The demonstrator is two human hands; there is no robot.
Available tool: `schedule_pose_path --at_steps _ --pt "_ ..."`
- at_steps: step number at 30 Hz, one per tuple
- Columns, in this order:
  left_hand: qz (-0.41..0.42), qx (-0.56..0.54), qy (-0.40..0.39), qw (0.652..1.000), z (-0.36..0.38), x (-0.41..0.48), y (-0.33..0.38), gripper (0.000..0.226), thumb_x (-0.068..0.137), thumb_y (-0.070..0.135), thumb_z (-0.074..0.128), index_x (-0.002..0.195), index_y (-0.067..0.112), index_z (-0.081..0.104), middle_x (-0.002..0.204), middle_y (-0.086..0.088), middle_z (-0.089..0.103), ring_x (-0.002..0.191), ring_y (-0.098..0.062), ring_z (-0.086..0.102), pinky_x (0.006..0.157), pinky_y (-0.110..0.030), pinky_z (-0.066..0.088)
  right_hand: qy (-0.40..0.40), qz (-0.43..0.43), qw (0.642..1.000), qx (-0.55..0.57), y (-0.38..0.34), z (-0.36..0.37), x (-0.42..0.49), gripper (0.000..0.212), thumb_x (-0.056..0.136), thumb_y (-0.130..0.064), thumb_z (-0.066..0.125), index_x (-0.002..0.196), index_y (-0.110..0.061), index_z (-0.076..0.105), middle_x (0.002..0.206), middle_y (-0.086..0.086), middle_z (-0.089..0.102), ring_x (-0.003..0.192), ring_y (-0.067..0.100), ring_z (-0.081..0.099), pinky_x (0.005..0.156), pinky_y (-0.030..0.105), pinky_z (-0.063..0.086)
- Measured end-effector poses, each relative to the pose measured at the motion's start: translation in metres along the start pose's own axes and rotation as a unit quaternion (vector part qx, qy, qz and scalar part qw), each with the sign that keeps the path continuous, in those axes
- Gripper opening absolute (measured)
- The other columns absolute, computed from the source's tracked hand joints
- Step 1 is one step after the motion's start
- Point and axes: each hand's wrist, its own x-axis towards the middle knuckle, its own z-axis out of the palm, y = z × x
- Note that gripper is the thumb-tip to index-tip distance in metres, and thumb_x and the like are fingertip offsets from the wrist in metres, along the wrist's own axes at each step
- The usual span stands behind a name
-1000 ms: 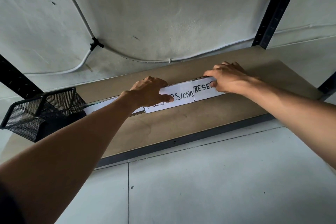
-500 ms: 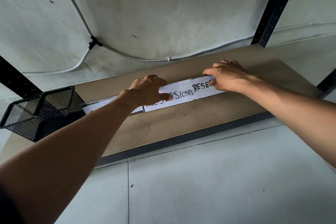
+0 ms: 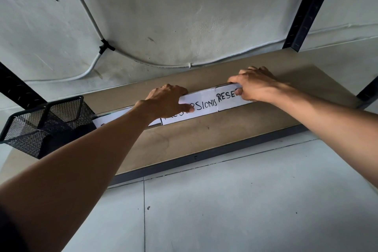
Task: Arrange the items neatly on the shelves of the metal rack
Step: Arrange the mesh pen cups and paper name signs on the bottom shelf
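From the head camera, the brown shelf [image 3: 204, 137] of the rack runs across the frame, with a dark metal rail along its front edge. Three white cards stand in a row on it, end to end, about midway between the back and front edges. The left hand [image 3: 166, 99] holds the middle card [image 3: 204, 108]: its fingers curl over the top edge and the thumb presses flat on the front, covering some of the handwritten letters, so that only "SIONIS" reads clearly. The right hand [image 3: 255, 84] pinches the right card [image 3: 227, 100] at its far end, with the fingers draped over the top and the thumb tip on the face beside "RESE". The left card [image 3: 120, 116] is mostly hidden behind the left forearm. Its outer end lies just beside a black mesh basket [image 3: 41, 122] that sits at the left end of the shelf. A black post [image 3: 311, 6] rises from the back right corner. On the wall behind, a white cable [image 3: 90, 18] loops down through a black clip. Grey floor tiles [image 3: 245, 200] lie below the front edge.
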Motion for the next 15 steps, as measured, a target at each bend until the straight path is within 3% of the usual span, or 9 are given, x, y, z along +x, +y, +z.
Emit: schedule_pose_path --at_steps 10,13,15 --pt "-0.010 0.011 -0.010 1.000 -0.0026 -0.0032 0.0033 0.047 0.087 0.057 0.062 0.123 0.027 0.061 0.111 0.000 0.067 0.087 -0.018 0.053 0.072 -0.030 0.034 0.008 -0.005 1.000 -0.002 -0.0004 -0.0005 -0.0007 0.036 0.095 -0.024 0.051 0.131 -0.029 0.048 0.117 0.006 0.054 0.117 0.026 0.045 0.093 0.040 0.032" --pt "-0.016 0.017 -0.008 1.000 -0.0013 -0.0042 0.0030 0.054 0.086 0.060 0.061 0.128 0.025 0.057 0.119 -0.001 0.066 0.102 -0.024 0.059 0.076 -0.032 0.039 0.012 -0.005 1.000 0.006 -0.0012 0.0007 -0.0020 0.045 0.094 -0.026 0.054 0.137 -0.030 0.041 0.125 0.005 0.053 0.121 0.025 0.044 0.097 0.040 0.031" --pt "-0.017 0.014 0.005 1.000 0.0006 -0.0061 0.0036 0.066 0.085 0.061 0.060 0.138 0.024 0.049 0.135 -0.001 0.058 0.118 -0.026 0.055 0.088 -0.036 0.041 0.019 -0.006 1.000 0.015 -0.0016 0.0011 -0.0039 0.054 0.091 -0.027 0.059 0.140 -0.030 0.036 0.132 0.005 0.050 0.124 0.025 0.043 0.099 0.040 0.030"
